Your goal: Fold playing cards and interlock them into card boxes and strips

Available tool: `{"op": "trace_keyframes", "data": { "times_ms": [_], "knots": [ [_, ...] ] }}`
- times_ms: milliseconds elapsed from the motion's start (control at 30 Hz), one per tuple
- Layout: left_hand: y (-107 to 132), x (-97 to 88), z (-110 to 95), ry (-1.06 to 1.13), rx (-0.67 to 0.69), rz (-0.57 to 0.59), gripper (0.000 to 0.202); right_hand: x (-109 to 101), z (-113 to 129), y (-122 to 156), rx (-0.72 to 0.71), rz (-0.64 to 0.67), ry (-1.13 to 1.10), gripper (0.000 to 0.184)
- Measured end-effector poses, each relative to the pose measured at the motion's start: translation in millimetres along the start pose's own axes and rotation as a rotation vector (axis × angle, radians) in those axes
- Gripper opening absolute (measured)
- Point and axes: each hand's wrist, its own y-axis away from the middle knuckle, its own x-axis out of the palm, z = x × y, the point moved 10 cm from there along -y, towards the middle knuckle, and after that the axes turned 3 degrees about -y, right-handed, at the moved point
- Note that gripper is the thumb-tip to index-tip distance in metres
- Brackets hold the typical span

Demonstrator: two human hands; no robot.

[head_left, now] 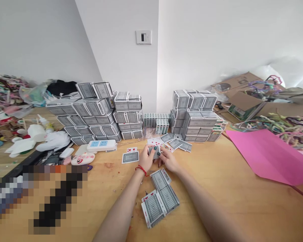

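Note:
Between my two hands, at the middle of the table, is a playing card point(154, 153) with its grey patterned back up; whether more cards lie under it I cannot tell. My left hand point(146, 158) grips its left side, thumb on top. My right hand point(168, 160) pinches its right edge. Just beyond my fingers, loose playing cards point(175, 144) lie scattered, some face up. Nearer to me, between my forearms, joined blocks of cards point(159, 198) rest on the table. A face-down card point(130, 157) overlaps a face-up one to the left.
Tall stacks of card blocks point(98, 116) rise at the back left, with more stacks point(195, 116) at the back right. A white power strip point(101, 145) lies left. Pink paper point(267, 156), cardboard boxes point(255, 102) and coloured pipe cleaners point(280, 126) occupy the right.

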Motion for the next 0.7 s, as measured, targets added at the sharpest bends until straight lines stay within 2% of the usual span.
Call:
{"op": "trace_keyframes", "data": {
  "times_ms": [100, 233, 300, 500, 700],
  "knots": [
    [1.9, 4.5, 1.7, -0.109, -0.015, 0.032, 0.026, -1.2, -1.8, 2.3, 0.015, -0.092, 0.068, 0.030],
    [5.7, 11.5, -1.9, -0.211, -0.015, 0.092, 0.026, -16.9, -0.8, 5.1, 0.023, -0.322, 0.182, 0.041],
    [6.1, 12.3, -3.2, -0.222, -0.023, 0.099, 0.027, -22.7, -0.4, 5.7, 0.026, -0.395, 0.232, 0.044],
    [5.0, 6.9, -7.3, -0.193, -0.017, 0.065, 0.029, -28.7, 16.9, 7.0, -0.123, -0.506, 0.499, 0.048],
    [8.0, 7.2, -4.5, -0.040, -0.070, 0.077, 0.030, -29.3, 20.6, 10.8, -0.123, -0.542, 0.606, 0.049]
  ]
}}
